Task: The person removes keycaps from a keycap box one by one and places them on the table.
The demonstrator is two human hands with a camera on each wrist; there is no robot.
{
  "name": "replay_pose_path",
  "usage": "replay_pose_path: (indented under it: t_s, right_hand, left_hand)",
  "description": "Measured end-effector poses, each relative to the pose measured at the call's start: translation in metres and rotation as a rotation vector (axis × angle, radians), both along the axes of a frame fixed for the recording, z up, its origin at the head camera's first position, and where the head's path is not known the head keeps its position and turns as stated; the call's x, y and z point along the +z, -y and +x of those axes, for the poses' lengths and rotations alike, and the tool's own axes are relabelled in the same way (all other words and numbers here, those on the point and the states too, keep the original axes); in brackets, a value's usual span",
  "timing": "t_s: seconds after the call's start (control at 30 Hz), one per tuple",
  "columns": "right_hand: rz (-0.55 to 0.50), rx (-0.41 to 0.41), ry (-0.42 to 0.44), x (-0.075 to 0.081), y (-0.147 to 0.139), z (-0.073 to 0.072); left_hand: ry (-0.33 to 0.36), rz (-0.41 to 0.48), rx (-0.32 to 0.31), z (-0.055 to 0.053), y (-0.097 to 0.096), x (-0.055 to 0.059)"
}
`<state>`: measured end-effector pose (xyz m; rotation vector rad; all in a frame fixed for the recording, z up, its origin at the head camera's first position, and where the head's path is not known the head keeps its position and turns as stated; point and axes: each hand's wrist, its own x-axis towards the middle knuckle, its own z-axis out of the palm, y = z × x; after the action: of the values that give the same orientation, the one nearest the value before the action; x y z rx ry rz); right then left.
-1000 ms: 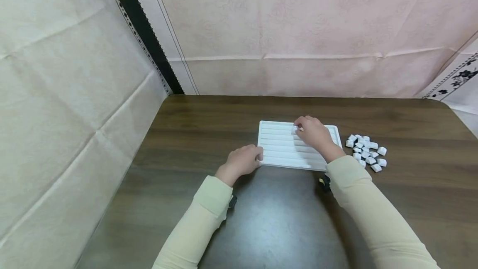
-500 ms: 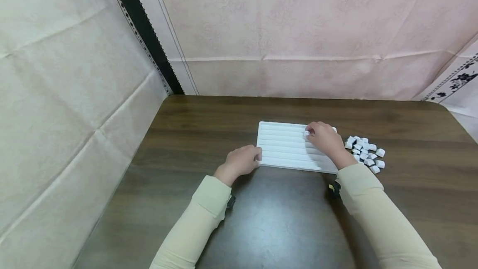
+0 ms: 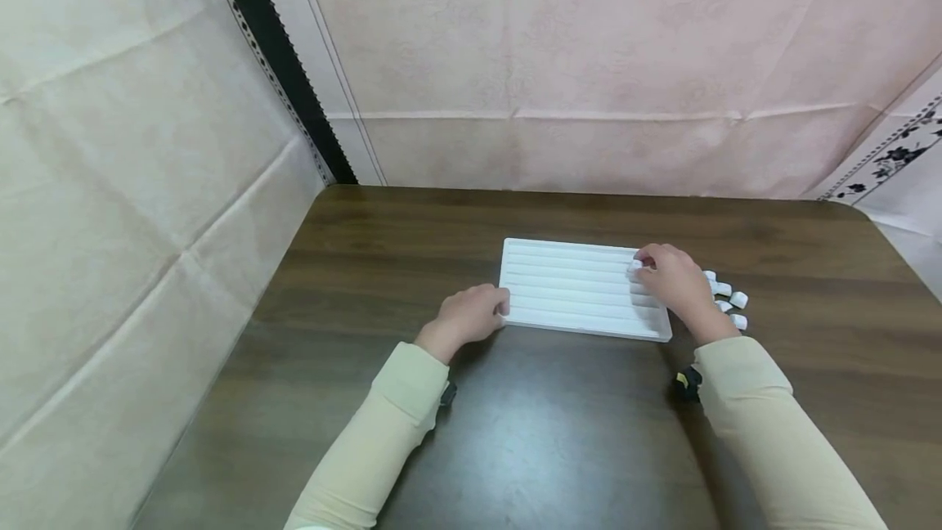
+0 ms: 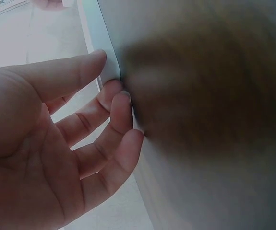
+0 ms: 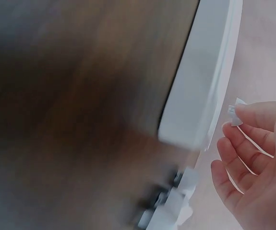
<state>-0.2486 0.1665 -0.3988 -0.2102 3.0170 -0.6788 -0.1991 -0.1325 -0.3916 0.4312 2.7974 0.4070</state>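
A white keyboard (image 3: 570,285) with long horizontal rows lies flat on the table. My left hand (image 3: 468,316) grips its near left corner; in the left wrist view the thumb lies along the keyboard's edge (image 4: 99,33) and the other fingers bend against its side. Over the keyboard's right end, my right hand (image 3: 677,285) pinches a small white keycap (image 5: 235,114) between thumb and index finger, its stem side showing in the right wrist view. Beside the right end lie several loose white keycaps (image 3: 738,299), partly hidden behind the right hand and wrist.
The brown wooden table (image 3: 397,244) reaches back to a pale cloth wall (image 3: 625,64). Another pale cloth (image 3: 132,227) hangs along the left side. Each wrist wears a dark strapped device, the right one (image 3: 688,383) showing more.
My right hand has moved right along the keyboard with the keycap, from its middle to its right end, and now covers part of the loose pile. The left hand keeps its place on the corner.
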Motion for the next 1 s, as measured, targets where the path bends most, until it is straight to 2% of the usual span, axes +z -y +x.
replay_pose_path:
  t_s: [0.33,0.5,0.63,0.83,1.0]
  right_hand:
    - [0.004,-0.052,-0.043,-0.003,-0.03,0.01]
    - [0.03,-0.036,-0.045,-0.001,-0.043,0.017]
    - [0.071,-0.01,-0.04,-0.005,-0.047,0.023]
    - [0.092,-0.018,-0.097,-0.007,-0.049,0.03]
    - [0.119,-0.013,-0.063,-0.006,-0.052,0.03]
  left_hand:
    - [0.02,0.022,0.007,0.0,0.0,0.001]
    - [0.015,0.026,0.008,-0.001,-0.001,0.0]
    - [0.011,0.028,0.004,-0.001,-0.001,-0.001]
    - [0.006,0.017,0.007,-0.002,-0.001,0.0]
    - [0.015,0.025,0.009,-0.001,-0.003,0.0]
